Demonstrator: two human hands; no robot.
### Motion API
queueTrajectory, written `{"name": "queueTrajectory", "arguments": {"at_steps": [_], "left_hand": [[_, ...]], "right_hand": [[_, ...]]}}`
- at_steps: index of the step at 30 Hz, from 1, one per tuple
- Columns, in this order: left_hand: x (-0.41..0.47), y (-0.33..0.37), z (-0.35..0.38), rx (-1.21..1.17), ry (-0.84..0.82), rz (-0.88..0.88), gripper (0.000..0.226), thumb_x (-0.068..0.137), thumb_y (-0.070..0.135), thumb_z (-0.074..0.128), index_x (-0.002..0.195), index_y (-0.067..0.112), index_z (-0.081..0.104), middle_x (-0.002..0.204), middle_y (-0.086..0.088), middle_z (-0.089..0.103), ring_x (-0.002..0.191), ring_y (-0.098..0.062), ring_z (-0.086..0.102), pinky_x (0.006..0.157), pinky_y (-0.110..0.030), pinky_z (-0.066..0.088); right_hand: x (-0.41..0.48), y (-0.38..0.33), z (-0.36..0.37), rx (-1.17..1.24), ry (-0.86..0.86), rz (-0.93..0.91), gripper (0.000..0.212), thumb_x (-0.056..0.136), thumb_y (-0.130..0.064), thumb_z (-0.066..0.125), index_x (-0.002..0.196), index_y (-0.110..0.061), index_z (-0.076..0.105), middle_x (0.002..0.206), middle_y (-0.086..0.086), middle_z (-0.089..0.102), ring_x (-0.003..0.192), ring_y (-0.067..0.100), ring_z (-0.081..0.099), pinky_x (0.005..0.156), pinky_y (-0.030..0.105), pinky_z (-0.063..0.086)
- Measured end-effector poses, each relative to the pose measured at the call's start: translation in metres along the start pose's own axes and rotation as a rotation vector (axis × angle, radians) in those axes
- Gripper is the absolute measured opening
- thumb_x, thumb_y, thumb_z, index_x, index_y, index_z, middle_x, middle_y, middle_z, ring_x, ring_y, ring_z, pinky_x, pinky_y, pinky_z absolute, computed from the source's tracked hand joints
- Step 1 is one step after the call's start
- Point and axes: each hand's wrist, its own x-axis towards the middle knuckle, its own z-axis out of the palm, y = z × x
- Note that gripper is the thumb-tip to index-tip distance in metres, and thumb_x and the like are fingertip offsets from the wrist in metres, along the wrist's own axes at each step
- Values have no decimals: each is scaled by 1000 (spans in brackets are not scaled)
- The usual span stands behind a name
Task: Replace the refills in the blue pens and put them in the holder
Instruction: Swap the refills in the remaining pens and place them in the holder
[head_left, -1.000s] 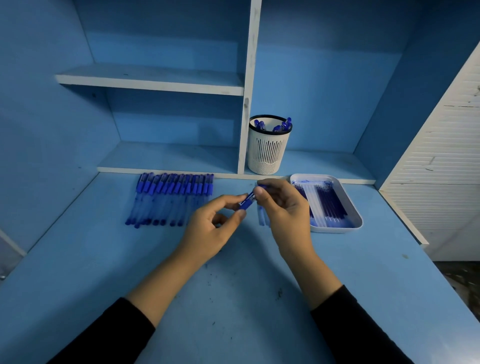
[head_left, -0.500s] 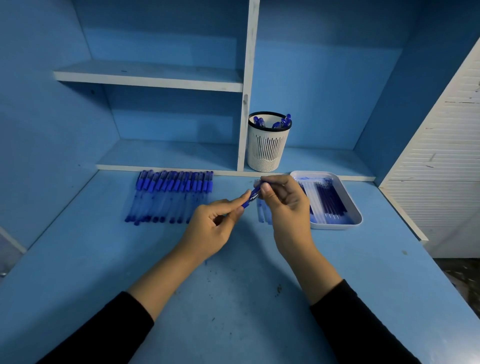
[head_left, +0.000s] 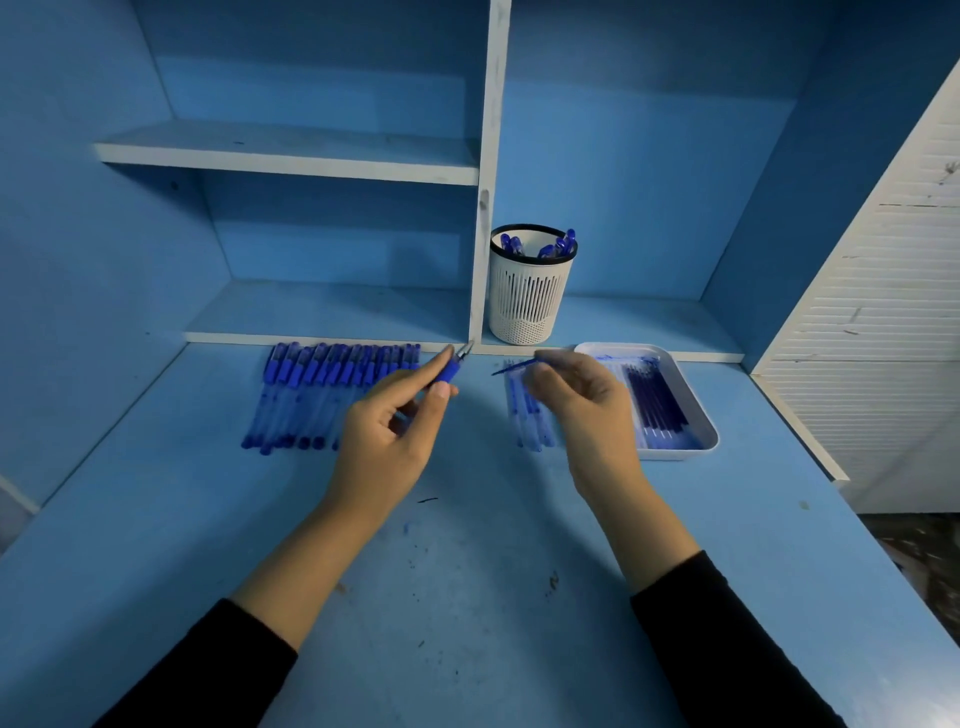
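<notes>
Pulled apart now: right grip (head_left: 576, 400) pinches the old refill (head_left: 511, 367), left grip (head_left: 389, 421) holds the pen (head_left: 450, 370). Next, prob. a fresh refill from the tray (head_left: 675, 453).

The light was dim and cool, seemingly from above, and both hands threw soft shadows on the tabletop (head_left: 467, 597). Wide-angle distortion bent the edges; the frame corners looked slightly soft.

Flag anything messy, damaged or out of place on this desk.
The desk shows dark specks and a blue smear, likely ink. The shelf divider has worn paint. The pen row lies tidy.
</notes>
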Motion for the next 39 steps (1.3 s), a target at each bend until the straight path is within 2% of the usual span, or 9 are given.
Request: {"name": "queueTrajectory", "arguments": {"at_steps": [6, 10, 13, 18, 23, 28, 31, 34, 39], "left_hand": [[10, -11, -13, 70, 59, -82, 25, 90, 30, 66, 112, 43, 66, 95, 9, 75, 80, -25, 67, 75, -46, 57], [16, -16, -19, 106, 78, -74, 30, 92, 17, 68, 107, 43, 67, 96, 28, 71, 91, -6, 68, 82, -21, 53], [17, -17, -21, 125, 72, -55, 31, 90, 12, 69, 104, 40, 67, 99, 20, 71, 92, -1, 66, 82, -11, 48], [14, -16, -19, 149, 12, -10, 29, 87, 7, 71, 103, 31, 70, 105, 12, 71, 96, 1, 66, 86, -10, 47], [8, -14, -15, 294, -84, 152, 24, 85, 1, 71, 106, 12, 75, 102, 16, 68, 97, 5, 63, 89, -8, 44], [7, -17, -14, 314, -169, 199, 23, 87, 2, 70, 107, 13, 75, 97, 6, 71, 91, -1, 65, 82, -15, 50], [6, -16, -15, 297, -197, 188, 24, 88, 1, 68, 107, 14, 74, 95, 8, 71, 87, -3, 65, 74, -12, 48], [6, -16, -15, 315, -200, 179, 25, 89, 1, 67, 110, 14, 74, 93, 14, 68, 84, 0, 62, 69, -9, 44], [6, -16, -14, 305, -189, 196, 25, 89, 1, 67, 110, 13, 74, 95, 12, 69, 86, 0, 64, 74, -10, 48]], "right_hand": [[-18, 17, 21, -469, -172, -88, 7, 81, -11, 73, 87, -14, 72, 76, -6, 70, 68, -1, 63, 72, 14, 49], [-24, 24, 27, -669, -234, -167, 10, 79, -15, 75, 86, -9, 70, 76, 0, 68, 68, 6, 60, 73, 17, 50], [-25, 27, 29, -761, -252, -221, 14, 79, -17, 75, 89, -8, 70, 80, 5, 68, 75, 18, 62, 76, 27, 52], [-25, 16, 27, -601, -226, -125, 15, 84, -26, 72, 91, -12, 72, 76, -5, 69, 71, 2, 62, 71, 14, 49], [-19, -1, 19, -172, -206, 42, 11, 91, -25, 64, 93, -16, 69, 82, 6, 71, 72, 11, 65, 71, 23, 54], [-18, -4, 17, -279, -301, -36, 11, 90, -13, 65, 84, -4, 66, 69, 10, 65, 58, 10, 56, 56, 15, 45], [-16, -1, 14, -360, -327, -122, 12, 88, -4, 65, 80, -13, 66, 71, 6, 66, 65, 14, 60, 65, 25, 51], [-17, -3, 13, -378, -380, -205, 17, 84, 6, 65, 86, -11, 66, 83, 1, 67, 76, 9, 63, 75, 18, 50], [-18, -5, 12, -378, -360, -112, 14, 87, -20, 69, 96, -10, 64, 83, 5, 67, 74, 9, 61, 71, 21, 52]]}}
